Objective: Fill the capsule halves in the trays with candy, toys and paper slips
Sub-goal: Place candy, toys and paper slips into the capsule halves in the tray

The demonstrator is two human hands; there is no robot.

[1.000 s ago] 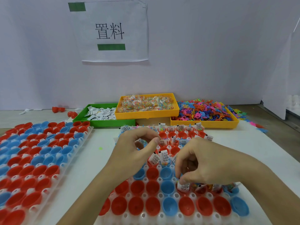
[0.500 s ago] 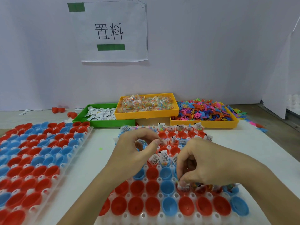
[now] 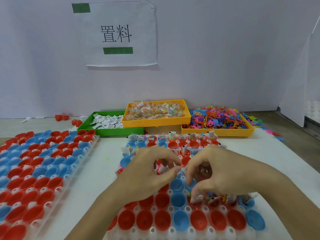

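Both hands over the centre capsule tray (image 3: 170, 230): left hand (image 3: 147, 172) pinches paper slips (image 3: 163, 169), right hand (image 3: 218, 172) pinches a slip (image 3: 197, 198) into a red capsule half, supply bins behind on the tabletop (image 3: 97, 172).

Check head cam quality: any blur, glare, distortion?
Head view: light is even and soft, no hard glare; wide-angle bowing curves the left white tray of red and blue capsule halves; both hands, left hand and right hand, look slightly soft; the printed wall sign reads sharp.
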